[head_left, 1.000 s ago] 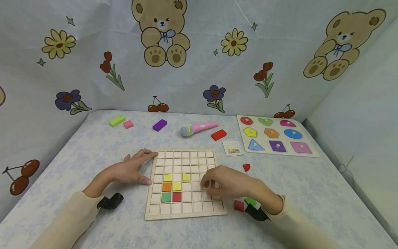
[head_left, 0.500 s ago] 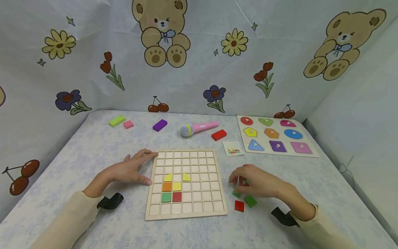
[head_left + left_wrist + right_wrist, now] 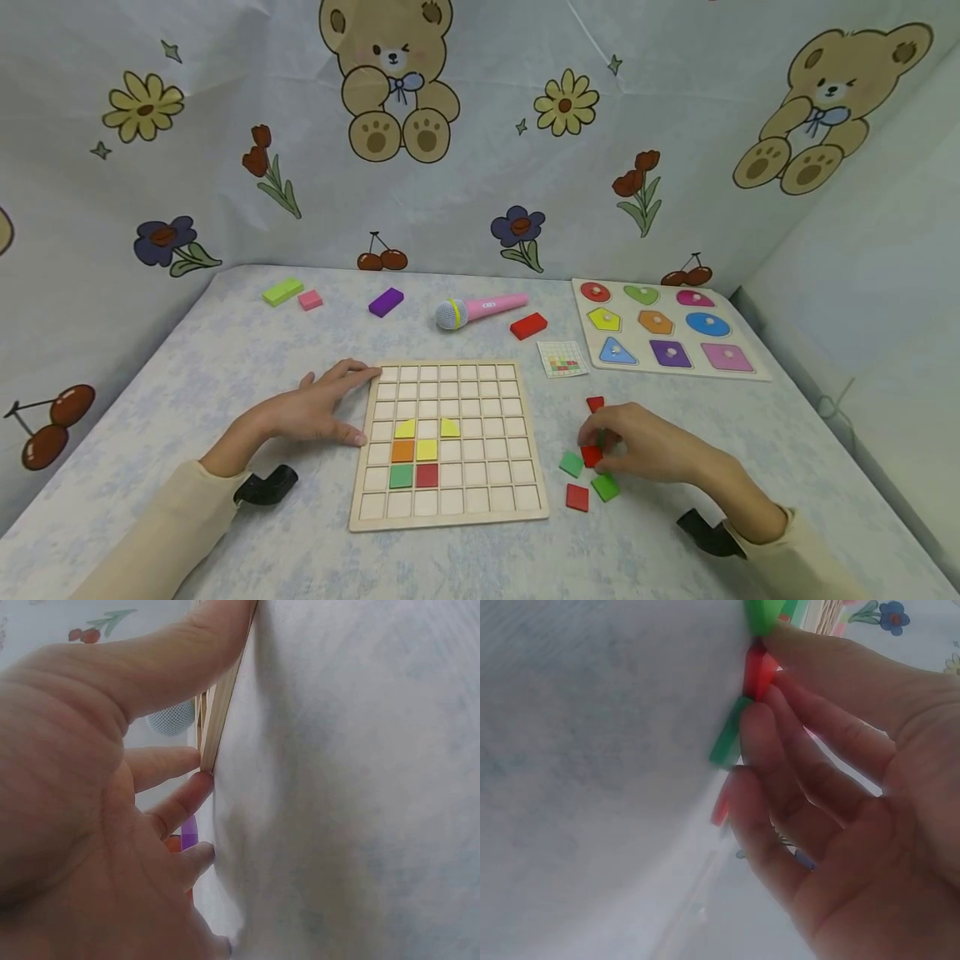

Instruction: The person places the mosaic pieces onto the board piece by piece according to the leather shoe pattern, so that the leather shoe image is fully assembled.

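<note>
A wooden grid board [image 3: 482,521] lies in the middle of the table, with several coloured tiles in its cells: yellow, orange, green and red. My left hand [image 3: 318,407] rests at the board's left edge, fingers spread and thumb and fingertips touching the frame. To the right of the board, my right hand [image 3: 648,442] pinches a red square tile [image 3: 592,456] between thumb and fingers, low over the table. Around it lie a green tile [image 3: 572,463], another green tile [image 3: 605,487], a red tile [image 3: 577,497] and a small red piece [image 3: 595,403]. A green tile [image 3: 731,733] shows beside the fingertips in the right wrist view.
Behind the board lie a pink toy microphone [image 3: 480,309], a red block [image 3: 528,326], a purple block [image 3: 386,302], a green block [image 3: 282,292] and a pink block [image 3: 310,300]. A pattern card [image 3: 562,359] and a shape puzzle board [image 3: 630,325] are at the back right.
My right hand has moved from over the board's right side to the loose tiles at the right, and its fingers have closed on a red one. The left hand has stayed put.
</note>
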`<state>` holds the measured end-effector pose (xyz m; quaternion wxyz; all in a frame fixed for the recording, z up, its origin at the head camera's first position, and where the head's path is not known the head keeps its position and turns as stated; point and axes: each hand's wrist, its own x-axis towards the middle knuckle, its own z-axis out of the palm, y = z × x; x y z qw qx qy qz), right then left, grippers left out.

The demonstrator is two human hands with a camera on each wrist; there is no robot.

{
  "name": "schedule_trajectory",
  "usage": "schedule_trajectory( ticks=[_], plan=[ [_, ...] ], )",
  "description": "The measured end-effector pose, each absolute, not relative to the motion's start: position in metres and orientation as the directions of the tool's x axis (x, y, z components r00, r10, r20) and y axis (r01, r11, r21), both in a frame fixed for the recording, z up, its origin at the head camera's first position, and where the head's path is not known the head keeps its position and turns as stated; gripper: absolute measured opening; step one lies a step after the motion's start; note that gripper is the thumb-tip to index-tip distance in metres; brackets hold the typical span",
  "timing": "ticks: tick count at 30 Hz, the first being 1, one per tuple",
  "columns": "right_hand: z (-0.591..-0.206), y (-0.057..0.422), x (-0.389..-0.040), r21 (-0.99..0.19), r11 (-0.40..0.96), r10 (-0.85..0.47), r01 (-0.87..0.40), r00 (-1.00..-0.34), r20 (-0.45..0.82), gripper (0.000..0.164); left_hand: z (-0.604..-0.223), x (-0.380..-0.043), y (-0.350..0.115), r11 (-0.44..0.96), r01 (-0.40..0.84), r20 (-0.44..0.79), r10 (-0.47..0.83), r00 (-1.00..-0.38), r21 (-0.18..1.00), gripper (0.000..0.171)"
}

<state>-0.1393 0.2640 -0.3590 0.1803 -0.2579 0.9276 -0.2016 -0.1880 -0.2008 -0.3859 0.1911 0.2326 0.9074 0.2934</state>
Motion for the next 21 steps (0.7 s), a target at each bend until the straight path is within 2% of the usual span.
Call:
schedule_trajectory(
  ticks=[13, 21],
  plan=[
    [-0.356, 0.248, -0.147, -0.439, 0.777, -0.572, -0.451, -0.798, -0.192, 0.017, -0.387, -0.189, -0.202, 0.719, 0.321, -0.206, 0.541, -0.815, 0.617, 0.102],
    [-0.357, 0.206, -0.151, -0.450, 0.725, -0.645, -0.521, -0.744, -0.177, 0.014, -0.387, -0.189, -0.201, 0.726, 0.311, -0.217, 0.534, -0.817, 0.613, 0.102]
  ],
)
